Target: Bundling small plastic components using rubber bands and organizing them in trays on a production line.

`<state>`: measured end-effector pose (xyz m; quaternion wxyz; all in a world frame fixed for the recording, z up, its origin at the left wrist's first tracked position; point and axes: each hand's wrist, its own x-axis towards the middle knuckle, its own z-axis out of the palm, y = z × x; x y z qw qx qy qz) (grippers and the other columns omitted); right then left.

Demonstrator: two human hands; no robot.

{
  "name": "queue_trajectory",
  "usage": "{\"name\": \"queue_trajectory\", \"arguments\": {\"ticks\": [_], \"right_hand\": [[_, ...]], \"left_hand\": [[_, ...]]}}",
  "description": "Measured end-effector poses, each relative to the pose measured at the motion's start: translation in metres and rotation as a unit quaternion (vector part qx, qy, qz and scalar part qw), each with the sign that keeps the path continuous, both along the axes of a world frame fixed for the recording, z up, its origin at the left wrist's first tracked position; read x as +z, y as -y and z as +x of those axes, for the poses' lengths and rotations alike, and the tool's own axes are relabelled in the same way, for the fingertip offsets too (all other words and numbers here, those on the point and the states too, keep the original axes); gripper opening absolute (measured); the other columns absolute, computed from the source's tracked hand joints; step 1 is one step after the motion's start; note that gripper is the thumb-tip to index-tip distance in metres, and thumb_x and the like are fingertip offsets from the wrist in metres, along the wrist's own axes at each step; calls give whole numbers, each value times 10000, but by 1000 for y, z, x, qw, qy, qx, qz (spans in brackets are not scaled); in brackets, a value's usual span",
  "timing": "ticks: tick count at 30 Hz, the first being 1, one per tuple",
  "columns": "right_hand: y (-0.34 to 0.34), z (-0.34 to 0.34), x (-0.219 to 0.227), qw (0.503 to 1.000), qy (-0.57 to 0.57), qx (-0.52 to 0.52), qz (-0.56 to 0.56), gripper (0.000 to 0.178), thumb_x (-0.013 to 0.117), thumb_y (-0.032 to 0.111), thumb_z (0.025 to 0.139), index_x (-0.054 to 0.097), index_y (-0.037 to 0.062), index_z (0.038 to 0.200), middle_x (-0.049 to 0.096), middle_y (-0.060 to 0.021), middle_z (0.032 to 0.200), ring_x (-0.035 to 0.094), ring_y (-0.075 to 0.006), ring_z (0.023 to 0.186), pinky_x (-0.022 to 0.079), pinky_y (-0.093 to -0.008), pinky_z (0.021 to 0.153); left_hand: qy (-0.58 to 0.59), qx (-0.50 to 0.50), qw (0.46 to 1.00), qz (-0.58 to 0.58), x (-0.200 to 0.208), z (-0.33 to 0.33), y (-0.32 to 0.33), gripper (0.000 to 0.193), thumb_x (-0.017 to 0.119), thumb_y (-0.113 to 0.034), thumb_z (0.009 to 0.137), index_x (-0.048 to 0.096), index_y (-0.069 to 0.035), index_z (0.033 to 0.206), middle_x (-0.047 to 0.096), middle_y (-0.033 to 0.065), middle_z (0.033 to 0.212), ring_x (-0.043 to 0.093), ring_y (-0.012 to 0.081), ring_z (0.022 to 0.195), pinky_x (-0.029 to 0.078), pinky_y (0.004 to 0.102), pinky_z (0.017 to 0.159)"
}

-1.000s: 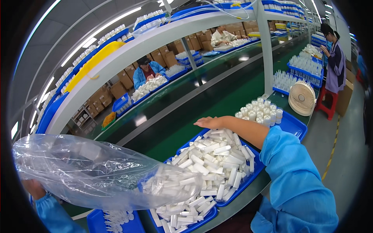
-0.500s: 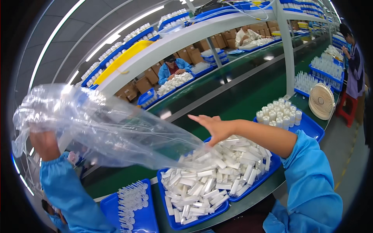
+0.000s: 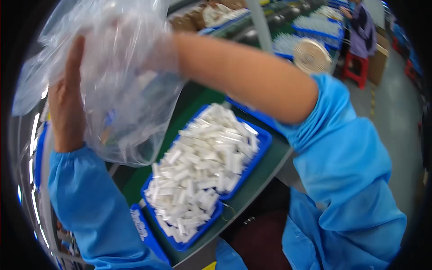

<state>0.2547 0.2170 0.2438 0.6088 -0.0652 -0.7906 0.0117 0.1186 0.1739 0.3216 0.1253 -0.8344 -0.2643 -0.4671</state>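
A large clear plastic bag (image 3: pixel 130 112) hangs raised at the upper left, crumpled and partly see-through. My left hand (image 3: pixel 68 99) is at the bag's left side with its thumb pointing up; the film covers its other fingers. From the right my right arm reaches across, and my right hand (image 3: pixel 150 49) shows only dimly behind or inside the film, its fingers smeared by motion. Below the bag, blue trays (image 3: pixel 265 143) hold a heap of small white oblong pieces (image 3: pixel 198 166). Neither hand touches the heap.
At the lower left, a blue tray (image 3: pixel 150 238) carries small clear parts. Another blue tray (image 3: pixel 252 110) lies partly under my right arm. Farther right stand a round beige fan (image 3: pixel 311 56) and a red stool (image 3: pixel 355 69) by a person in purple (image 3: pixel 362 31).
My right hand has moved from above the heap up and left to the bag. The bag has risen and bunched together. The view has swung, bringing the trays lower and leftward.
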Motion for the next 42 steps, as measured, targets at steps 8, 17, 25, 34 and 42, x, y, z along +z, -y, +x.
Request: {"name": "queue_trajectory", "arguments": {"ticks": [8,17,25,34,42], "right_hand": [[101,191,-38,979,94,-102,-149,1147,852,343,542,130,30,1377,293,-172,1327,334,-281,1232,297,-404,1019],[279,307,-236,930,-185,-31,-317,1053,854,331,546,273,18,1366,441,-147,1252,422,-248,1175,334,-393,992],[340,341,-468,545,-355,-347,-676,631,692,120,698,360,55,1231,597,-116,964,584,-282,929,466,-370,847],[260,258,-652,475,433,-134,-754,599,677,270,678,513,52,1211,305,-260,1373,519,-387,1085,419,-430,926],[156,190,-720,279,656,-39,-700,516,628,275,765,509,255,1266,101,-97,1491,274,-253,1327,239,-459,1073]], "left_hand": [[-173,-88,956,220,-53,158,25,219,610,-90,711,610,-2,912,615,161,854,607,279,793,480,366,677],[8,-287,947,-146,-217,310,106,226,553,-4,654,575,1,879,534,246,877,541,388,794,459,447,653],[-221,-315,687,-616,-388,244,157,688,619,-208,808,265,-30,1370,346,253,1298,356,378,1216,344,364,988],[-191,-98,659,-721,-338,90,175,442,513,-185,894,414,-27,1295,507,150,1241,501,223,1121,368,303,953],[-29,-6,596,-803,-355,78,171,443,491,-203,903,413,-34,1305,540,111,1214,497,195,1117,372,290,932]]}}
